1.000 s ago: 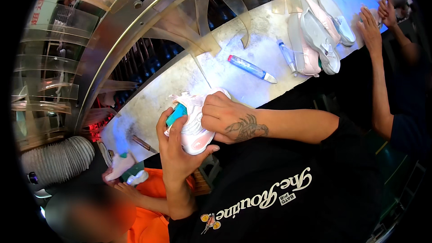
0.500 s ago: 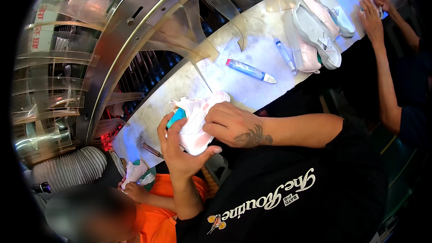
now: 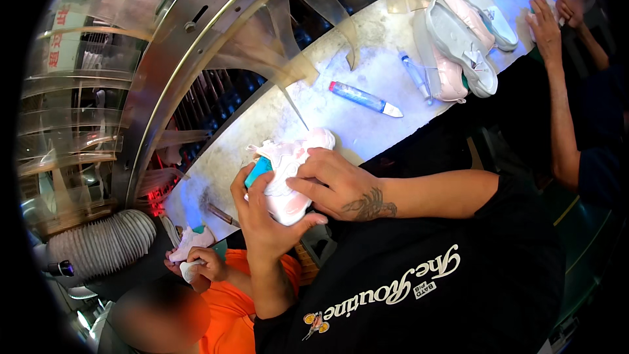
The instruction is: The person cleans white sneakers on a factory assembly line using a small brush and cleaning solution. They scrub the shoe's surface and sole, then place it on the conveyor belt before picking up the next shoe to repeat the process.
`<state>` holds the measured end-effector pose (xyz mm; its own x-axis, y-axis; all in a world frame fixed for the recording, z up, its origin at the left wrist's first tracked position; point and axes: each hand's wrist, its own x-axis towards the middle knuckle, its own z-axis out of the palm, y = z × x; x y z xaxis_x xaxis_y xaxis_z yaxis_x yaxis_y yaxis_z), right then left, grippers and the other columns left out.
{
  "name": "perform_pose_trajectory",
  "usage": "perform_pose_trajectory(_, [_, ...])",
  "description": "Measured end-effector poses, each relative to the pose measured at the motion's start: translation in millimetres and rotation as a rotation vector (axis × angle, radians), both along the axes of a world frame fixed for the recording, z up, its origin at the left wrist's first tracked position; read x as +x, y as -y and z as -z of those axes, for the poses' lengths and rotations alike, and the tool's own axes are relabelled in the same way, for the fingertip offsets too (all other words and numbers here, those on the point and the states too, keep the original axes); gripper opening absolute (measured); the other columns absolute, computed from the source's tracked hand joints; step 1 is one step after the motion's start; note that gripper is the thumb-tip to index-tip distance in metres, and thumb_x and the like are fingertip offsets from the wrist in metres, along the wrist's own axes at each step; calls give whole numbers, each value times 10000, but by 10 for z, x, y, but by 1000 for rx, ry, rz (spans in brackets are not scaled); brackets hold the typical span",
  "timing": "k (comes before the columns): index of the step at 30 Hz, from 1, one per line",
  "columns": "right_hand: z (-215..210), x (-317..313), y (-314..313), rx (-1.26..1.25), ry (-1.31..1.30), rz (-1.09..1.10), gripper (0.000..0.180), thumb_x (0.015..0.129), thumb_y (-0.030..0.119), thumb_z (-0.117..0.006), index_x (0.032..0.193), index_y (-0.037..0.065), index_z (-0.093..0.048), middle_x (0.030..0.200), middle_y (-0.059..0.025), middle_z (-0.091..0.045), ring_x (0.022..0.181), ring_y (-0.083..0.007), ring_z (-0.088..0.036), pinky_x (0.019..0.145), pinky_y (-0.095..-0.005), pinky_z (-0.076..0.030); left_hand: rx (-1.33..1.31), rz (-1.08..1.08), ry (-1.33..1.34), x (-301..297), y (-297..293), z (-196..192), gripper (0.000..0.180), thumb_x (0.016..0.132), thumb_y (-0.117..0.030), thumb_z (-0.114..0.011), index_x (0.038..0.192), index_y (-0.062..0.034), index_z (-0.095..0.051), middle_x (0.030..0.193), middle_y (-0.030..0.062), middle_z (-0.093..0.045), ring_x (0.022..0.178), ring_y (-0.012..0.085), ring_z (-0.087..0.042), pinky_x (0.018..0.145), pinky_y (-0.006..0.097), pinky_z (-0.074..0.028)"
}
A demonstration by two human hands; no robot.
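Note:
A white and pale pink shoe (image 3: pixel 288 174), with a teal shoe last (image 3: pixel 257 172) showing at its opening, is held just over the near edge of the worktable. Around its near side wraps my left hand (image 3: pixel 272 216), fingers on the teal part and thumb underneath. My right hand (image 3: pixel 334 183) has its fingers bent and pressed against the shoe's side; whether they pinch anything small is hidden.
On the worktable (image 3: pixel 262 118) lie a blue pointed tool with a red end (image 3: pixel 363 99) and a clear bluish tube (image 3: pixel 416 78). Grey soles (image 3: pixel 452 33) and pink uppers sit at far right. Co-workers' hands (image 3: pixel 206 263) work at both sides. Clear plastic strips (image 3: pixel 288 33) hang from a metal machine frame.
My right hand's fingers have shifted slightly along the shoe, while my left hand keeps its hold. The co-worker in orange has moved a pink shoe and a white piece; the far-right co-worker's hands moved too.

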<state>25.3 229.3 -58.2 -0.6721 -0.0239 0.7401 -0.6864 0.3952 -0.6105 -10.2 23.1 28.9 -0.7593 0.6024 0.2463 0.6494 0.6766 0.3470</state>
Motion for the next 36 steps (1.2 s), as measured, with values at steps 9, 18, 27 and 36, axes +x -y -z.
perform_pose_trajectory(9, [60, 89, -82, -45, 154, -126, 312, 764, 125, -755, 1044, 13, -672, 1063, -141, -602, 1071, -348, -618, 950, -476, -471, -37, 11, -27, -7, -171, -88, 1057, 522, -661, -1023, 1276, -18, -656, 1414, 290, -585, 1221, 480, -680, 907, 541, -632])
perform_pose_trajectory(18, [199, 3, -104, -67, 175, -340, 308, 725, 133, -766, 993, 65, -630, 1051, -108, -544, 1039, -328, -542, 875, -453, -392, -33, 132, 13, -47, -200, -96, 1065, 532, -667, -1012, 1305, -36, -639, 1463, 349, -552, 1235, 514, -679, 903, 548, -642])
perform_pose_trajectory(27, [192, 23, -141, -31, 195, -317, 305, 741, 130, -796, 994, 60, -640, 1053, -110, -559, 1064, -325, -563, 896, -451, -425, 1, 116, 76, -11, -137, -30, 1008, 579, -546, -1058, 1325, -18, -635, 1493, 366, -523, 1392, 499, -567, 1072, 560, -540])
perform_pose_trajectory(36, [190, 7, -131, -87, 176, 36, 642, 661, 215, -922, 1209, 32, -643, 1224, -157, -612, 1173, -334, -598, 1041, -540, -481, 77, 85, 46, -35, 0, 50, 765, 690, -344, -1019, 1280, -6, -670, 1494, 366, -533, 1358, 480, -595, 1032, 536, -559])
